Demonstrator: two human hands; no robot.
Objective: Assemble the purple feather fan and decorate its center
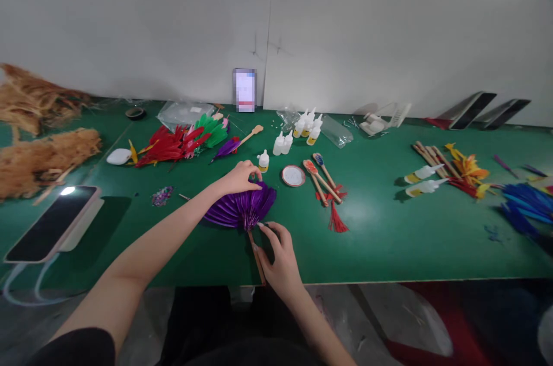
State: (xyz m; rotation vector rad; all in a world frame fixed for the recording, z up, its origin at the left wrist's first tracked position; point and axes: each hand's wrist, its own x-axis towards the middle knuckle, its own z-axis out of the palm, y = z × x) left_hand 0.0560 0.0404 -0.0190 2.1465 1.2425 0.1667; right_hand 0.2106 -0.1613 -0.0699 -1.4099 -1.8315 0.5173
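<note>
Nearest is a black fabric sleeve [73, 347]. The left hand [239, 177], fingers curled narrow, is at the upper edge of a purple feather fan [228, 210]; any pinch is unclear. The right hand [280, 259], loosely spread, touches the fan's brown wooden handle [258, 262], apparently steadying it on the green tabletop [367, 251].
</note>
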